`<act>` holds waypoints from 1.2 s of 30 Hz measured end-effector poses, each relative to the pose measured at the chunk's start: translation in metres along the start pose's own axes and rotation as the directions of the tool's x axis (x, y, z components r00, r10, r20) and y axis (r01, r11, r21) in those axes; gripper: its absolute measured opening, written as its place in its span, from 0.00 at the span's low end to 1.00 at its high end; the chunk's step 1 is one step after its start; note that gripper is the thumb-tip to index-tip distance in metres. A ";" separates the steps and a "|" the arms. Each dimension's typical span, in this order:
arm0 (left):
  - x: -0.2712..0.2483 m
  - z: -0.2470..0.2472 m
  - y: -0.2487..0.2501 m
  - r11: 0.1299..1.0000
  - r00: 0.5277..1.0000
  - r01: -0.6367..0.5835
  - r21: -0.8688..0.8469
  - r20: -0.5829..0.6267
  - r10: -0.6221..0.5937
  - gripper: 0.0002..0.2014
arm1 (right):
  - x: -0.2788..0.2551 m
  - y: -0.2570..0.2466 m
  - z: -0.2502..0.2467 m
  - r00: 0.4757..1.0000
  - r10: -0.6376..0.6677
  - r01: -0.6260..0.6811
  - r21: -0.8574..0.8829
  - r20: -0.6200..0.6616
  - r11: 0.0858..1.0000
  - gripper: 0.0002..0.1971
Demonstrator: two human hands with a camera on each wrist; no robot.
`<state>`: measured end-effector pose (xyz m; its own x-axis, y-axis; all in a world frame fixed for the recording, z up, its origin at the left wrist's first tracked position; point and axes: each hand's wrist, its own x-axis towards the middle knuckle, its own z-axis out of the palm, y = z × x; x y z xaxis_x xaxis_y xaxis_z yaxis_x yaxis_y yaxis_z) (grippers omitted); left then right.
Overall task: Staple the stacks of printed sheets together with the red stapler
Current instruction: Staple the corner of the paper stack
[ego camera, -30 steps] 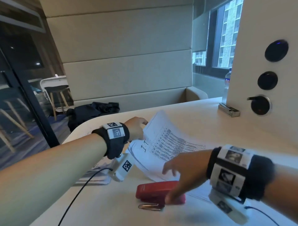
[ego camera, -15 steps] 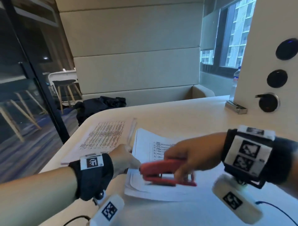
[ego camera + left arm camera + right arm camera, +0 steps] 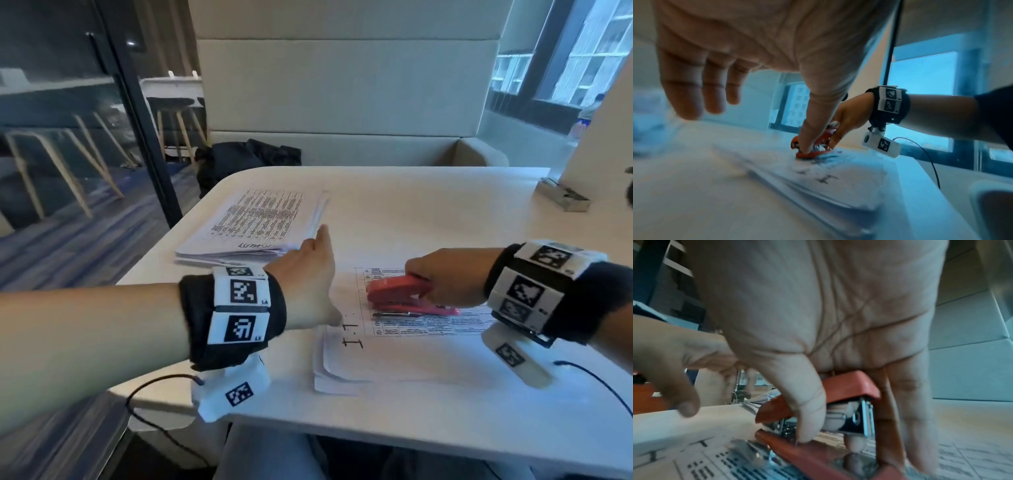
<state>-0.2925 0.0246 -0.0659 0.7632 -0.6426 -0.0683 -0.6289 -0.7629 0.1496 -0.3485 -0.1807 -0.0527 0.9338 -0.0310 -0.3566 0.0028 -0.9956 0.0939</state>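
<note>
The red stapler [image 3: 397,291] lies on top of the near stack of printed sheets [image 3: 394,356], its mouth pointing left. My right hand [image 3: 445,281] grips its rear, thumb on one side [image 3: 809,418] and fingers on the other, around the stapler body [image 3: 840,387]. My left hand [image 3: 305,281] is beside the stapler's mouth, fingers straight, with the thumb [image 3: 807,139] pressing down on the sheets in front of the stapler [image 3: 813,153]. A second stack of sheets [image 3: 260,222] lies at the far left of the table.
A white table [image 3: 428,205] holds both stacks. A small metal box [image 3: 561,198] sits at the back right by a white panel. A black bag [image 3: 246,154] lies on the bench behind. Glass wall at left. Cables hang from both wrists.
My right hand picked the stapler up from the table and set it down on the near stack. My left hand let the sheets down flat and now presses them with its thumb.
</note>
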 end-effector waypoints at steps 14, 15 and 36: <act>0.034 0.014 -0.012 0.928 0.889 -0.281 0.244 0.430 0.156 0.64 | 0.022 -0.019 0.011 0.989 -0.117 0.116 -0.021 -0.091 0.993 0.11; 0.035 0.017 -0.013 0.933 0.885 -0.273 0.235 0.441 0.147 0.65 | 0.023 -0.020 0.012 0.985 -0.137 0.136 -0.013 -0.106 0.991 0.11; 0.038 0.023 -0.023 0.952 0.886 -0.282 0.124 0.415 0.208 0.57 | 0.040 -0.042 0.022 0.834 -0.499 0.455 -0.220 -0.236 0.863 0.18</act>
<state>-0.2524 0.0162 -0.0943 0.4836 -0.7576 -0.4384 -0.8317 -0.5538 0.0398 -0.3195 -0.1418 -0.0913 0.8616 0.4922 -0.1243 0.5056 -0.8539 0.1230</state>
